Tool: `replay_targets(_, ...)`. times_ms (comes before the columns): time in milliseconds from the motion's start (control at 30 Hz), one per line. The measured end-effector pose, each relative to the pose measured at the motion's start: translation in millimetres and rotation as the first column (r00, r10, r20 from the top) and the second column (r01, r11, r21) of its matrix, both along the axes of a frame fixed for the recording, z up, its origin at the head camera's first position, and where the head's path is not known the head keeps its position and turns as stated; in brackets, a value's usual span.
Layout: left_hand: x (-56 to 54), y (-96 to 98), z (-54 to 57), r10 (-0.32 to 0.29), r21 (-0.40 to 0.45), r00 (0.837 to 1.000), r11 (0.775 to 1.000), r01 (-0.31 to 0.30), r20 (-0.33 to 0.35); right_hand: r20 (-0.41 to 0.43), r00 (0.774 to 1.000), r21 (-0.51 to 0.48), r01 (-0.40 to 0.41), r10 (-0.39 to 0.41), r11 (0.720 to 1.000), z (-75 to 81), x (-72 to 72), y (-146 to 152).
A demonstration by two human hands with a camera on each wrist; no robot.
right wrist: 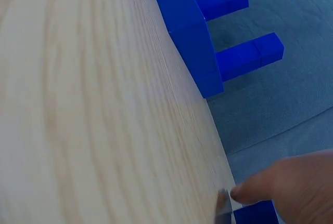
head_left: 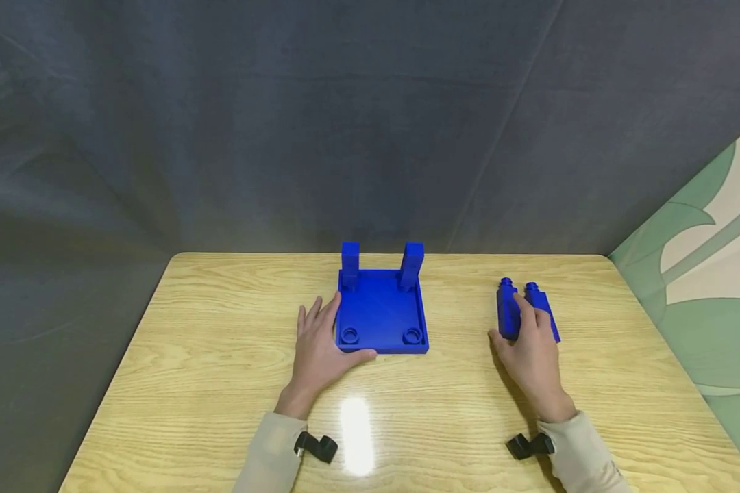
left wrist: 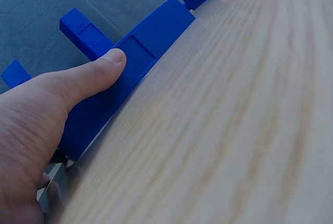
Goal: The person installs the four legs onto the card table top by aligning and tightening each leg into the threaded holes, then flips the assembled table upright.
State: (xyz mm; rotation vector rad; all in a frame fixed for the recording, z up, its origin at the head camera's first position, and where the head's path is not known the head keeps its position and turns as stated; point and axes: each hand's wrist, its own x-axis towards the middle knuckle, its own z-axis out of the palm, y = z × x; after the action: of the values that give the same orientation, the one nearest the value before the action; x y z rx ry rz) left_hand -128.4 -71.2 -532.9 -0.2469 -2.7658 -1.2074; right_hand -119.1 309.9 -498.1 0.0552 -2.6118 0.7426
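A blue square plate (head_left: 382, 311) lies on the wooden table (head_left: 222, 329), with two upright blue posts (head_left: 350, 263) (head_left: 412, 263) at its far corners and two round sockets at its near corners. My left hand (head_left: 323, 342) rests flat against the plate's near left corner, thumb (left wrist: 88, 76) along the front side of the plate (left wrist: 140, 57) and fingers straight along the left side. To the right lie two loose blue posts (head_left: 508, 311) (head_left: 543, 308) side by side. My right hand (head_left: 521, 337) pinches the left one between thumb and forefinger, and a fingertip (right wrist: 255, 188) touches that post (right wrist: 255, 214).
A dark grey cloth backdrop (head_left: 370, 123) hangs behind the table's far edge. A green-patterned wall (head_left: 703, 260) stands at the right. A lamp's glare (head_left: 356, 431) shines on the tabletop between my forearms. Black straps sit on both wrists.
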Motion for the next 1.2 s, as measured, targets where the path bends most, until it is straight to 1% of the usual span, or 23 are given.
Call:
replay_targets(233, 0.0, 0.1, 0.4, 0.006, -0.003, 1.0, 1.0, -0.006, 0.001, -0.004, 1.0, 0.032, -0.017, 0.017, 0.999, -2.0, -0.7, 1.4)
replay_targets(500, 0.8, -0.6, 0.7, 0.006, 0.005, 1.0, 1.0, -0.006, 0.006, 0.002, 1.0, 0.042, -0.022, 0.022, 0.999, -0.4, -0.2, 0.5)
replay_targets(667, 0.7, -0.3, 0.5, 0.003, 0.0, 1.0, 1.0, -0.003, 0.005, -0.012, 1.0, 0.039, -0.023, 0.024, 0.999, 0.7, 0.4, 0.6)
replay_targets(867, 1.0, -0.4, 0.8, 0.001, 0.004, 1.0, 1.0, -0.001, 0.003, -0.019, 1.0, -0.008, -0.013, 0.012, 1.0, 3.9, 0.9, -0.3)
replay_targets(933, 1.0, -0.5, 0.7, 0.0, 0.005, 1.0, 1.0, 0.0, 0.001, -0.034, 0.999, -0.028, -0.004, 0.003, 1.0, 4.6, 0.6, -0.7)
replay_targets(1067, 0.6, -0.7, 0.0, 0.001, 0.0, 1.0, 1.0, -0.001, 0.003, -0.07, 0.997, -0.059, 0.032, -0.036, 0.998, 5.8, -0.3, -0.8)
replay_targets(1200, 0.2, -0.6, -0.6, 0.0, 0.004, 1.0, 1.0, 0.0, -0.001, -0.081, 0.994, -0.104, 0.067, -0.076, 0.992, 6.7, -0.7, 0.1)
